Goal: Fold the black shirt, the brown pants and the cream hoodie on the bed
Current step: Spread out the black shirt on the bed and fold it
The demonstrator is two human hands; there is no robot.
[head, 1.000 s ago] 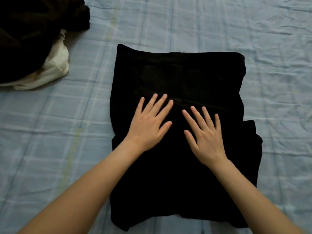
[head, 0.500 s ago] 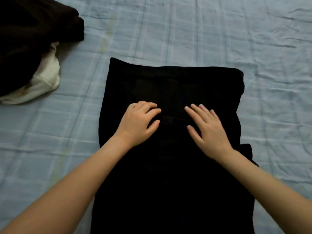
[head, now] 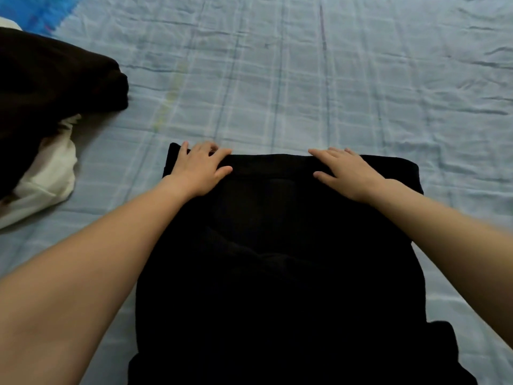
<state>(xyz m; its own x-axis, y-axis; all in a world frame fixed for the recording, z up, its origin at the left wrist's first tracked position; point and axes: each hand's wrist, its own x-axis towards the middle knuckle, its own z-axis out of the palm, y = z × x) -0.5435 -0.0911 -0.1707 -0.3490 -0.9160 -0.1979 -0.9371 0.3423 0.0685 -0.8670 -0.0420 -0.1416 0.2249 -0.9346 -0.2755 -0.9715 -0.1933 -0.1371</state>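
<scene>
both hands at the far edge of the black cotton shirt

the shirt lies flat mid-bed on the pale blue checked sheet; left hand and right hand rest on its top edge, fingers curled over it (grip unclear); dark brown pants lie on the cream hoodie at far left

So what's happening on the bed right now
A person is folding the black shirt, which lies flat on the blue checked bedsheet. The left hand and right hand both rest at its far edge, fingers curled over that edge. The brown pants and cream hoodie sit heaped at the left, not yet folded.
</scene>
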